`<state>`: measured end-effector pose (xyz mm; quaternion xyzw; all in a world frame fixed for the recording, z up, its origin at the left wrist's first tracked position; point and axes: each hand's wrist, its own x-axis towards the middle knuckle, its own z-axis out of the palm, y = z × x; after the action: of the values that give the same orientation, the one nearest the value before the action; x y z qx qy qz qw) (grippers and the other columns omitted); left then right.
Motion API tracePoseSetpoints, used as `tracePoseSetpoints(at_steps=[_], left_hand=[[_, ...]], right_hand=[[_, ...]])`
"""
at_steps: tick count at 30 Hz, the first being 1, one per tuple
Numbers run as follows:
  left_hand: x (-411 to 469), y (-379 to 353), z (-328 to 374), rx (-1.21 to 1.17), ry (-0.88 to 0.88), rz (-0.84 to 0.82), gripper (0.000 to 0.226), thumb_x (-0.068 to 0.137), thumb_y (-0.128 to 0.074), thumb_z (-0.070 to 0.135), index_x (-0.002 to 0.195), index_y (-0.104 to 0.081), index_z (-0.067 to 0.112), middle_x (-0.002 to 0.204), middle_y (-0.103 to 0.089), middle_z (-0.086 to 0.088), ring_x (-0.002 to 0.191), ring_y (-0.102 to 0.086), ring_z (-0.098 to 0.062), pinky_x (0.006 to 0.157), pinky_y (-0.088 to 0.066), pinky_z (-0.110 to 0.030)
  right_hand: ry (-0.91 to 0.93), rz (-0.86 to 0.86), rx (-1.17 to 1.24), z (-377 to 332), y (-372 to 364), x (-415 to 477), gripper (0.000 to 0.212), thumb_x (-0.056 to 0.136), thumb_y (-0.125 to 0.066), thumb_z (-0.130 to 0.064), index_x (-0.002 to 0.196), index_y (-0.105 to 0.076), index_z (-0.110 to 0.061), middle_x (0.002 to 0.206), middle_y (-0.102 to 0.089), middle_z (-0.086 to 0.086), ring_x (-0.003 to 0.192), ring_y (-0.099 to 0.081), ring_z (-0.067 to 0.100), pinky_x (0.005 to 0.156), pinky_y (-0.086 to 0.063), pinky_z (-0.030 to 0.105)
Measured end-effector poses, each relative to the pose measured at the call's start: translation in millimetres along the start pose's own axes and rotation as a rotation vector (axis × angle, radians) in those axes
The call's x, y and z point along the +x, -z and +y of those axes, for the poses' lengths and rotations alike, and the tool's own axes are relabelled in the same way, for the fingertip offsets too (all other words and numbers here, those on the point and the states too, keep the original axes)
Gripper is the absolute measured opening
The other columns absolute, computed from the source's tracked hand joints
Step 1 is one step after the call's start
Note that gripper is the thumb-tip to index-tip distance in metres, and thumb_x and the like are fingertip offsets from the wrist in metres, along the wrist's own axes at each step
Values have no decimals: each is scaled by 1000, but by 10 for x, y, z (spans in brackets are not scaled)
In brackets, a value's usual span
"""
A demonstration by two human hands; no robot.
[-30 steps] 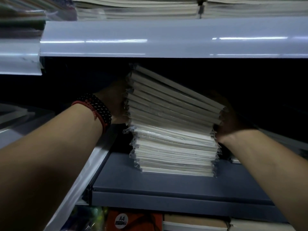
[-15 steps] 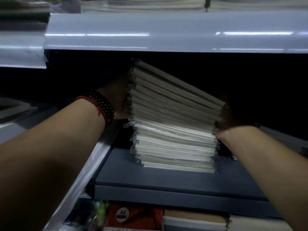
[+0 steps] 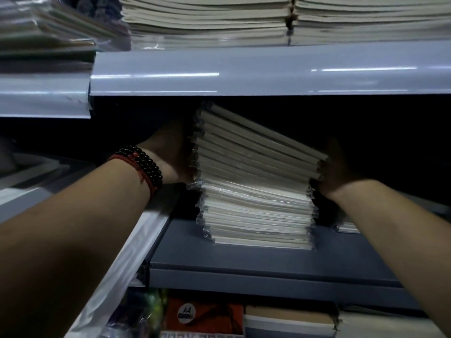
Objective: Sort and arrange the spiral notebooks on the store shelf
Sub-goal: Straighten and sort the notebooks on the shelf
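The step in hand looks to be squaring a stack (image 3: 256, 191) of wrapped notebooks, which is sitting mid-frame on the grey shelf (image 3: 244, 262), under the upper shelf (image 3: 244, 71) at 12 o'clock. Its lower half is lying flat. Its upper half is tilting, high at the left end and sloping down toward 3 o'clock, with the left edges fanning apart a little. Judging by that, the next move is calling for both hands to level the upper half, settle it onto the lower one and line up the edges. The plastic wrap looks slippery and the gap under the upper shelf is narrow, so both are asking for care.

The left forearm is reaching up and in from 8 o'clock, wearing a bracelet (image 3: 144, 164) of dark beads and red cord at the wrist. The left hand (image 3: 170, 154) is lying against the stack's left side at 9 o'clock, palm touching the tilted half. Its fingers are running back into the dark, so it cannot be told whether they are curling round the notebooks.

At 3 o'clock the right hand (image 3: 339, 172) is meeting the low end of the tilted half. It is sitting in deep shadow with its fingers hidden, so their grip cannot be told either. The right forearm is coming in from 4 o'clock, partly covering a low pile (image 3: 346, 226) just beside the stack.
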<state>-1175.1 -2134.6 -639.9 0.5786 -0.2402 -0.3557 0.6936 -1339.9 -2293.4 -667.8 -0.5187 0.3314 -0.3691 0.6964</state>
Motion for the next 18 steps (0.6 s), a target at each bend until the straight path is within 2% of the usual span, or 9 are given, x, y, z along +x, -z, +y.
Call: tracePoseSetpoints(at_steps=[3, 6, 7, 9, 10, 12, 14, 15, 18], left_hand=[[-35, -56, 13, -66, -17, 21, 72, 104, -31, 34, 37, -53, 18, 45, -51, 5, 35, -49, -12, 44, -40, -11], [-6, -105, 85, -53, -85, 50, 55, 99, -41, 35, 46, -44, 24, 50, -39, 10, 41, -33, -8, 49, -20, -18], [1, -114, 112, -47, -102, 84, 55, 99, -43, 35, 45, -39, 24, 45, -34, 11, 37, -26, -6, 47, -15, -19], [19, -134, 142, -39, -121, 118, 58, 101, -40, 32, 44, -33, 23, 38, -28, 10, 31, -21, -5, 37, -15, -16], [21, -152, 146, -34, -117, 113, 62, 102, -37, 32, 40, -33, 22, 37, -27, 10, 29, -21, -5, 34, -16, -16], [30, -139, 144, -18, -113, 129, 72, 102, -36, 34, 31, -33, 20, 37, -26, 10, 28, -21, -5, 34, -16, -15], [29, -128, 130, -27, -111, 120, 73, 101, -37, 36, 30, -31, 21, 38, -25, 10, 28, -20, -5, 35, -13, -15], [21, -148, 121, -58, -110, 97, 72, 101, -36, 36, 31, -31, 22, 38, -25, 11, 28, -20, -4, 35, -13, -16], [1, -206, 107, -75, -127, 189, 60, 102, -39, 43, 44, -32, 25, 36, -27, 11, 27, -22, -5, 36, -17, -12]], right_hand=[[-32, -7, 31, 1, -5, 16, 30, 103, -37, -42, 81, -46, -23, 75, -37, -2, 62, -37, 8, 60, -36, 22], [-11, -44, -49, -31, -22, 11, 26, 106, -37, -34, 118, -56, -22, 92, -46, -3, 65, -37, 7, 55, -36, 12], [19, -34, -61, -59, -49, -9, 27, 106, -37, -34, 120, -55, -20, 98, -45, -1, 68, -37, 9, 62, -39, 9], [26, -17, -122, -110, -107, 3, 19, 105, -39, -37, 105, -49, -21, 89, -43, 1, 81, -39, 16, 94, -44, 25], [31, -25, -170, -130, -135, -29, 18, 104, -41, -38, 101, -47, -22, 83, -40, -1, 82, -40, 16, 98, -44, 34], [37, -38, -199, -134, -166, -50, 21, 103, -42, -40, 95, -52, -23, 84, -43, -2, 78, -44, 14, 83, -44, 31], [31, -22, -185, -103, -160, -53, 25, 104, -43, -37, 112, -58, -19, 101, -51, 0, 104, -53, 19, 87, -42, 31], [29, -13, -176, -83, -159, -46, 24, 105, -42, -35, 114, -58, -19, 101, -52, 1, 107, -52, 21, 88, -41, 30], [43, 12, -155, -35, -167, -65, 23, 105, -41, -31, 88, -48, -18, 77, -37, -2, 67, -34, 12, 58, -29, 23]])
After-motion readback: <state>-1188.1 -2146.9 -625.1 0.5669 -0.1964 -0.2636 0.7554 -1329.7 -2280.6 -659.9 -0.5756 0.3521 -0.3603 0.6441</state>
